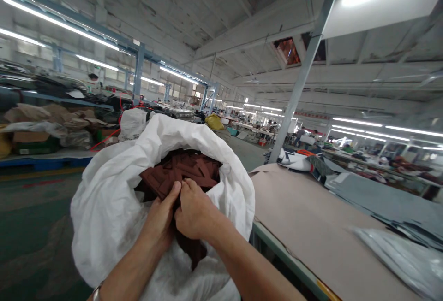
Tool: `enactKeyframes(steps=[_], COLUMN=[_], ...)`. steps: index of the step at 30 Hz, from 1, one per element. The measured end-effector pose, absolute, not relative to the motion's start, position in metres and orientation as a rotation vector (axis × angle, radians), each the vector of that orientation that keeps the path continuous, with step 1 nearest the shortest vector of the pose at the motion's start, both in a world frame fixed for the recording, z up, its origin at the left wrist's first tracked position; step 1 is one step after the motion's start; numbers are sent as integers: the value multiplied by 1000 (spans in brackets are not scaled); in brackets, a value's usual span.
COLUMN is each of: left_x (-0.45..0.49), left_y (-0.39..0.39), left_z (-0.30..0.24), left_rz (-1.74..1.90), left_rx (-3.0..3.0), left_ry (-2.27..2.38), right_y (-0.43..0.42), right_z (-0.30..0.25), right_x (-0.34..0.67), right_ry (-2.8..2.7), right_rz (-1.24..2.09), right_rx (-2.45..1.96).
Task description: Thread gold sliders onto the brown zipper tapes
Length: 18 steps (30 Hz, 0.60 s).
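In the head view a large white woven sack stands with its mouth rolled outward. Brown fabric pieces fill its opening. My left hand is closed on a brown fabric piece at the sack's near side, thumb on top. Right beside it, my right hand is closed in a pinch on the same brown fabric, its fingers curled. Some of the cloth hangs down below both hands against the sack. The fingertips of my left hand are hidden under the fabric.
On the right is a table with a brown top, bearing grey sheets and a clear plastic bag. A metal post rises at its far end. Boxes and wrapped bundles lie on a blue pallet at left.
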State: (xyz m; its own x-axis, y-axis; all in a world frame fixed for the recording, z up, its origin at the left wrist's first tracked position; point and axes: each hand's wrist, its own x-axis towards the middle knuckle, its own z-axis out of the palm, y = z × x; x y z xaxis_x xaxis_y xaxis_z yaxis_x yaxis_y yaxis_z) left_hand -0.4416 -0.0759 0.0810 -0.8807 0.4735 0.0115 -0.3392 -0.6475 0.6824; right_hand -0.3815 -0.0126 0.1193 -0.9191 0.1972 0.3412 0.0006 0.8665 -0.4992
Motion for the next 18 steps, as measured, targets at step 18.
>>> enactKeyframes(steps=[18], left_x=[-458], left_y=[-69], left_z=[59], left_rz=[2522], left_rx=[292], left_ry=[1086], right_y=[96], right_z=[106], right_x=[-429], right_ry=[-2395], right_rz=[927], right_rx=[-534])
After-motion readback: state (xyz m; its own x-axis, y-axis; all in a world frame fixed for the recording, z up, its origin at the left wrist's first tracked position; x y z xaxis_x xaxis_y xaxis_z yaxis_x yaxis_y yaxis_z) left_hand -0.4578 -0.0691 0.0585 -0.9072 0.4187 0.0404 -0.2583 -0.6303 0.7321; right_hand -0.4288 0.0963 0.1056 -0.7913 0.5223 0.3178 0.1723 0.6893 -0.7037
